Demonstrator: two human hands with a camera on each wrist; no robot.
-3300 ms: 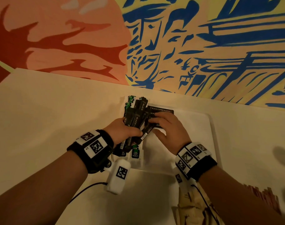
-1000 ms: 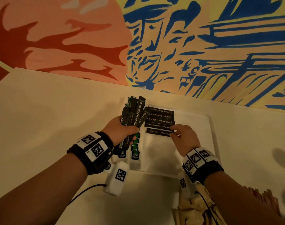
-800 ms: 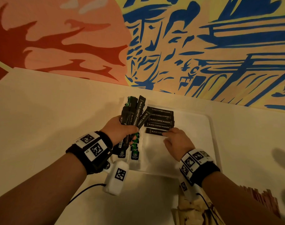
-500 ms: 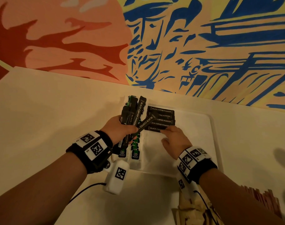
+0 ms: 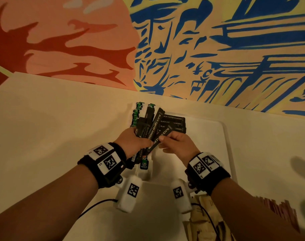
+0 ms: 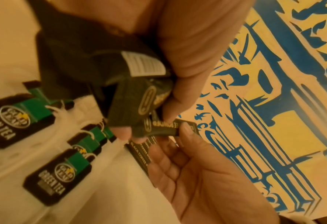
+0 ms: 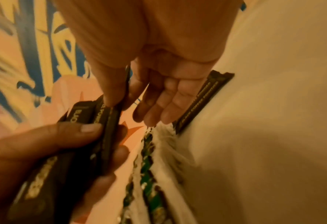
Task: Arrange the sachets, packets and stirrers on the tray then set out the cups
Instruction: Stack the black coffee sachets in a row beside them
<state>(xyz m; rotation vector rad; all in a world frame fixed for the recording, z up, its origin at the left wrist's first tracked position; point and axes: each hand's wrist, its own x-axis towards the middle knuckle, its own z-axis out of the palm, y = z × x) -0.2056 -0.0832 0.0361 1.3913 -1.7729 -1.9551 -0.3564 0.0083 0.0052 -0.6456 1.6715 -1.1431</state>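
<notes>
Over the white tray (image 5: 209, 153) on the table (image 5: 52, 119), the left hand (image 5: 132, 142) grips a fanned bundle of black coffee sachets (image 5: 148, 126), fingers curled round it as before. The right hand (image 5: 178, 145), which a second ago was flat at the row of laid sachets (image 5: 176, 123), has come back to the bundle and now pinches one sachet (image 5: 163, 134) between thumb and forefinger. Green tea packets (image 5: 144, 165) lie along the tray's left edge.

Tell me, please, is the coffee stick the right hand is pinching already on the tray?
No. The right hand pinches that coffee stick above the tray.
</notes>
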